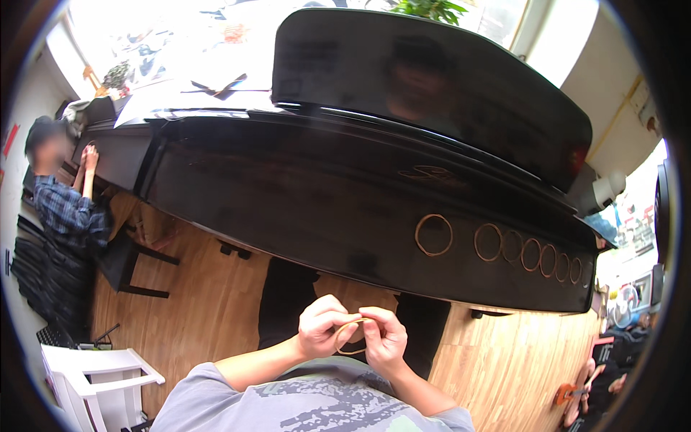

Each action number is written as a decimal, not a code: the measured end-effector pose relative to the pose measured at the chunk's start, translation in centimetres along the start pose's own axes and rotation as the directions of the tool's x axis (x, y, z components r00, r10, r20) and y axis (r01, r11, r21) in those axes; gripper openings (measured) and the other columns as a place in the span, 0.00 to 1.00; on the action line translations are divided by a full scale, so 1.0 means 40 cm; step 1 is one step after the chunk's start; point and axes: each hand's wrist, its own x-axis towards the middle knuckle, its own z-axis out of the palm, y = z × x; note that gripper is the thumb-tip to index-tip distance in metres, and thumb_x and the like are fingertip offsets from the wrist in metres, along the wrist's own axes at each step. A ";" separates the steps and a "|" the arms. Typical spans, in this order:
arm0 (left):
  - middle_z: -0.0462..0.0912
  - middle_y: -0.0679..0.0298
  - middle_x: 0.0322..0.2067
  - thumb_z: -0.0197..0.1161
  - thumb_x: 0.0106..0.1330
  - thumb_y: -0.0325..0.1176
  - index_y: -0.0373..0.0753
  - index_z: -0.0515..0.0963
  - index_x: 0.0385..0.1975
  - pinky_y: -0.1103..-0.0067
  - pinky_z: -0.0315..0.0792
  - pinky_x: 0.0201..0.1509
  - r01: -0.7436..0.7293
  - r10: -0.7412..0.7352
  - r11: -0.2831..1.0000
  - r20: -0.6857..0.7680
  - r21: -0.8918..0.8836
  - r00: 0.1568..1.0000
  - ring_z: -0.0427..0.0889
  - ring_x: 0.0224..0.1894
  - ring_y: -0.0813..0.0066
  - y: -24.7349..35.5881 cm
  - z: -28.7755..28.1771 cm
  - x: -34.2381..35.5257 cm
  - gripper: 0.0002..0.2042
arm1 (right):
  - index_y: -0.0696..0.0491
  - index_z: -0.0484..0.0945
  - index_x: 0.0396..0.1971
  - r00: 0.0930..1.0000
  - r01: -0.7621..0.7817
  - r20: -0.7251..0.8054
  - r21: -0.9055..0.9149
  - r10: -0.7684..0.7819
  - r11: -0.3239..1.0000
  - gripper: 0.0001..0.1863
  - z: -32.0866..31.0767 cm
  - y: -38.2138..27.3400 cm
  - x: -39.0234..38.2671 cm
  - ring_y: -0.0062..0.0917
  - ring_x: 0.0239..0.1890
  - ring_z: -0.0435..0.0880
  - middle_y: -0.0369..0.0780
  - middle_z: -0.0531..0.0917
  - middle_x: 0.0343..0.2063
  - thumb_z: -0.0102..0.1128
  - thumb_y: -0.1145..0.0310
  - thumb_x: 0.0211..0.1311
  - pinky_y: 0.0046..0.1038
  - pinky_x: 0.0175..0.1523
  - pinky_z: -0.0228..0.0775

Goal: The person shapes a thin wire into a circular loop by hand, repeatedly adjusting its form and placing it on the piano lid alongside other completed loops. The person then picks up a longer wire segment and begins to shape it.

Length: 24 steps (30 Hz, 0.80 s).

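We note one tan loop (350,353) hanging from the grip, midway between left hand (322,329) and right hand (386,344), both pinching its upper edge; long axis unclear. Ahead and rightward, nearer the right hand, we count seven rings (435,255), one faint, rowed along one black piano (288,187).
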 end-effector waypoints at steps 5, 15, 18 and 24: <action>0.77 0.61 0.21 0.68 0.54 0.24 0.32 0.80 0.28 0.80 0.65 0.23 0.055 -0.055 0.993 -0.005 -0.104 0.998 0.73 0.21 0.72 -0.005 0.016 -0.008 0.05 | 0.56 0.79 0.41 0.996 0.079 -0.034 -0.105 -0.083 0.991 0.10 -0.006 -0.016 0.008 0.13 0.22 0.73 0.36 0.81 0.25 0.61 0.79 0.60 0.16 0.25 0.64; 0.77 0.63 0.25 0.68 0.57 0.23 0.33 0.80 0.27 0.82 0.66 0.29 0.418 -0.441 0.743 0.088 -0.522 0.893 0.73 0.28 0.77 0.000 0.056 0.028 0.03 | 0.58 0.77 0.38 0.980 0.130 -0.141 -0.087 -0.142 0.988 0.07 -0.022 -0.008 0.059 0.12 0.23 0.72 0.35 0.79 0.25 0.61 0.80 0.59 0.15 0.27 0.62; 0.77 0.63 0.27 0.68 0.52 0.18 0.33 0.82 0.35 0.84 0.68 0.29 0.346 -0.299 0.901 0.203 -0.262 0.932 0.74 0.29 0.78 -0.005 0.026 0.091 0.10 | 0.58 0.77 0.38 0.974 0.078 -0.216 0.016 -0.072 0.997 0.06 -0.032 -0.009 0.072 0.10 0.27 0.74 0.34 0.80 0.29 0.59 0.79 0.61 0.13 0.32 0.65; 0.76 0.61 0.32 0.51 0.55 0.16 0.32 0.79 0.44 0.83 0.70 0.33 0.407 -0.239 0.845 0.436 -0.347 0.867 0.75 0.30 0.77 -0.014 -0.018 0.131 0.17 | 0.58 0.77 0.38 0.966 0.108 -0.216 -0.163 -0.142 0.981 0.07 -0.054 -0.013 0.093 0.08 0.22 0.72 0.32 0.79 0.24 0.61 0.79 0.60 0.12 0.25 0.62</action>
